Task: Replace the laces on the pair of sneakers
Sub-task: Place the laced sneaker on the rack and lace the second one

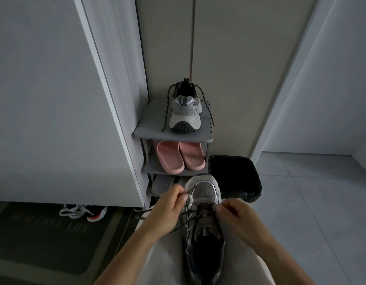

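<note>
A big pale cupboard (54,99) fills the left side, and a grey tiled floor (301,202) runs off to the right. A dark mat (44,239) lies in the bottom left corner. Between them stands a small grey shoe rack (151,120), with a black bin (235,173) just beside its right edge. One sneaker (204,233) lies on the person's lap (167,260), toe pointing away toward the rack. The other sneaker (185,114) sits on the rack's top shelf, heel facing us, with long dark lace ends hanging loose over the shelf edges. Pink slippers (181,157) rest on the middle shelf. The two hands are apart, one on each side of the lap sneaker. The left hand (167,208) pinches one end of the dark lace (191,212) by the left side of the toe. The right hand (237,212) has its fingers curled at the right edge of the shoe, and it seems to pinch the other end. The lace crosses only near the toe, so I think the new lace is being put into this shoe and the job is just begun here. Next, I think both ends need a pull to make them even. Then each tip must go through the next little hole up. That needs a careful aim, and the shoe could slide off the lap.
</note>
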Demonstrator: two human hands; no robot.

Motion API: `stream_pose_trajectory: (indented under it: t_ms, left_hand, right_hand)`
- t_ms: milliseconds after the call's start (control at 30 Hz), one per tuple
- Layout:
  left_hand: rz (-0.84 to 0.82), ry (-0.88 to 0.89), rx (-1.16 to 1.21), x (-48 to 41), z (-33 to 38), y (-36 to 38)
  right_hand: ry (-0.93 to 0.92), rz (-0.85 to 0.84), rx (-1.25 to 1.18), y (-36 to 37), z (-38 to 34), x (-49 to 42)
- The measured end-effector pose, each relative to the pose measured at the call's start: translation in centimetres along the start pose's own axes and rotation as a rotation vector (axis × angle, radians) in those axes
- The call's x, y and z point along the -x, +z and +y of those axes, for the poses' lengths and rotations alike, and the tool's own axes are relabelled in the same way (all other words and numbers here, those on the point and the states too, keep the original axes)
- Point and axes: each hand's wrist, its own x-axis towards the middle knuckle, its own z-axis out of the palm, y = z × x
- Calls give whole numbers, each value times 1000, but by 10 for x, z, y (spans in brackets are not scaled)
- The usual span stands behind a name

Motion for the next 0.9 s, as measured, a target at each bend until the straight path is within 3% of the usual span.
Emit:
stream_pose_trajectory:
  t_ms: [100,300,433,667,900]
  left_hand:
    - [-50,16,-26,7,-10,10]
    - [29,60,-113,12,-14,13]
    - [53,60,-175,11,-16,11]
    - [47,43,-133,6,-15,18]
    - [28,208,-422,3,-6,17]
  right_hand:
    - [109,52,-83,5,14,8]
    - [161,46,-354,9,2,15]
    - [136,-3,-283,11,2,11]
    - [72,26,62,10,9,5]
    - [47,58,116,12,9,2]
